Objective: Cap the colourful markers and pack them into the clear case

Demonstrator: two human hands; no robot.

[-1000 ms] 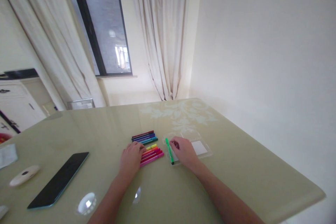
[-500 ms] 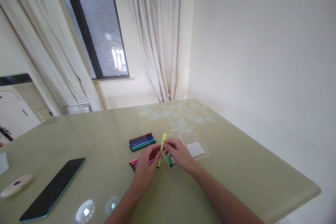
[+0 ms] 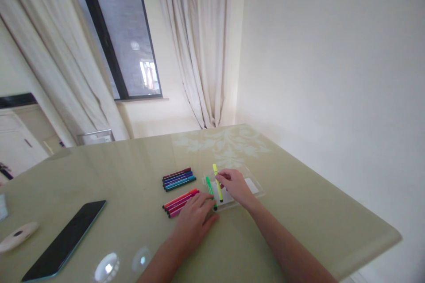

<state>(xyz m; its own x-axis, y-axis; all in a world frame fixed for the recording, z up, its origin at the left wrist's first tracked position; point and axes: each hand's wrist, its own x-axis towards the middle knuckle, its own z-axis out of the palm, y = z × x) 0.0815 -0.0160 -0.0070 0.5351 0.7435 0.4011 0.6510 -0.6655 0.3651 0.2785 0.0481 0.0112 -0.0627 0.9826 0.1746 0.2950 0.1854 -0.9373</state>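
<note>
My right hand [image 3: 233, 184] pinches a yellow marker [image 3: 218, 188] near its middle, over the clear plastic case [image 3: 229, 203]. A green marker [image 3: 210, 187] lies at the left side of that case, beside the yellow one. My left hand [image 3: 195, 215] has its fingers stretched out and holds nothing; its fingertips reach the lower end of the green marker, and I cannot tell whether they touch it. Partly under the left hand lies a row of orange, red and pink markers [image 3: 175, 204]. Farther back is a row of dark red and blue markers [image 3: 178, 179].
A black tablet-like device [image 3: 66, 241] lies on the glossy table [image 3: 133, 177] at the left. Beside it is a pale oval object [image 3: 19, 236]. A wall [image 3: 325, 75] borders the right side, with curtains [image 3: 206, 44] and a window behind the table.
The yellow marker has gone from both hands into the right hand alone and moved right, over the case. My left hand let go of it and spread its fingers near the green marker.
</note>
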